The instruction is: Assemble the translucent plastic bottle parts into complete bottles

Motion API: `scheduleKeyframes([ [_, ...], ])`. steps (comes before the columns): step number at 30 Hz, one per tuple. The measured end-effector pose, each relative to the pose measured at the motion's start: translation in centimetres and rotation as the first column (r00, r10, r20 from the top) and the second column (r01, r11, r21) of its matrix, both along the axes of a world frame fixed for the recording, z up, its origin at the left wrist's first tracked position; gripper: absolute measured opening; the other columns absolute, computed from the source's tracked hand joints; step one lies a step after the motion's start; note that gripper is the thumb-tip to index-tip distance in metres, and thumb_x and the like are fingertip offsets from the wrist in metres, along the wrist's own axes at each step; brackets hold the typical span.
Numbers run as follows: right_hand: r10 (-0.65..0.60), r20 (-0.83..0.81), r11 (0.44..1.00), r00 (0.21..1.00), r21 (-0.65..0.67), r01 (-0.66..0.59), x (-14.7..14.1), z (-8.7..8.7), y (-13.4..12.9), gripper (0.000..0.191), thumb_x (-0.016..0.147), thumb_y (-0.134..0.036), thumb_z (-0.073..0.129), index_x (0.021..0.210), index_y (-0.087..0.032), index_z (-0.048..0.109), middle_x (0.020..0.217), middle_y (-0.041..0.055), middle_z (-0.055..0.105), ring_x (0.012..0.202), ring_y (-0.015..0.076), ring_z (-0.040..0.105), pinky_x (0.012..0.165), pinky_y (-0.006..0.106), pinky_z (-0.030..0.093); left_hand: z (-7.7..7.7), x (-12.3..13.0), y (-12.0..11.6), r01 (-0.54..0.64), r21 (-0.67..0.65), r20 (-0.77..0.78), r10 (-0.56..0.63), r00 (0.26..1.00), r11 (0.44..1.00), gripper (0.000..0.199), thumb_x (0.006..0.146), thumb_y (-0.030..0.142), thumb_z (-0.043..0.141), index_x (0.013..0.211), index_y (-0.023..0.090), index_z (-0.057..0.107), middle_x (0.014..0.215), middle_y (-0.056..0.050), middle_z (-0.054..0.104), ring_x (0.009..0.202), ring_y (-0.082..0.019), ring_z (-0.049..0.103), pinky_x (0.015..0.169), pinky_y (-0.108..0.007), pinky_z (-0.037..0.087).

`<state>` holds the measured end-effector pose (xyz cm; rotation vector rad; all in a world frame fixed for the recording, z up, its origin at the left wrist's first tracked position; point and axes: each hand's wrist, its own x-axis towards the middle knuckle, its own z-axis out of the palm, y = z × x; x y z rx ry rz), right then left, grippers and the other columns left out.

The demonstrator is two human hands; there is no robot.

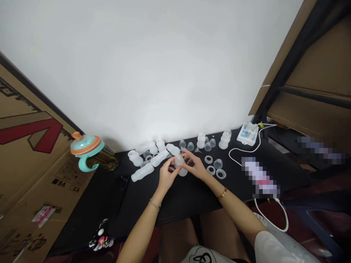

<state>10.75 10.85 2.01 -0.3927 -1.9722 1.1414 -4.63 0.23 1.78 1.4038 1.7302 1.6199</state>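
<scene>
A small whitish baby bottle [182, 172] stands between my hands, with a clear dome-shaped top [179, 159] on it. My left hand [167, 173] has its fingers and thumb closed on the bottle's upper part from the left. From the right, the thumb and fingers of my right hand [196, 166] close on the same part. Several white bottle bodies lie or stand to the left, including a long one [142, 172] on its side. Right of my hands are several ring collars [221, 174] and clear domes [218, 164]. A bottle with a clear top [225, 139] stands farther right.
The black table [189, 199] meets a white wall [175, 73] at the back. A teal-lidded jug [91, 151] stands at left by a cardboard box [30, 153]. On the right are a white power strip [247, 133], a cable [256, 149] and a blurred-out object [260, 177].
</scene>
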Motion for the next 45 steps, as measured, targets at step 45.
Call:
scheduleKeyframes([
  [45,0.162,-0.008,0.685,0.987,-0.718,-0.118,-1.3,-0.4,-0.3,0.058,0.084,-0.065,0.065,0.122,-0.021,0.069,0.109,0.0062,0.073,0.093,0.0209,0.066,0.075,0.029,0.051,-0.3,-1.0,0.7,0.061,-0.042,0.347,-0.043,0.937,0.997,0.047,0.072,0.041,0.083,0.108,0.017,0.067,0.105,-0.008,0.069,0.071,-0.012,0.062,0.057,-0.021,0.052],
])
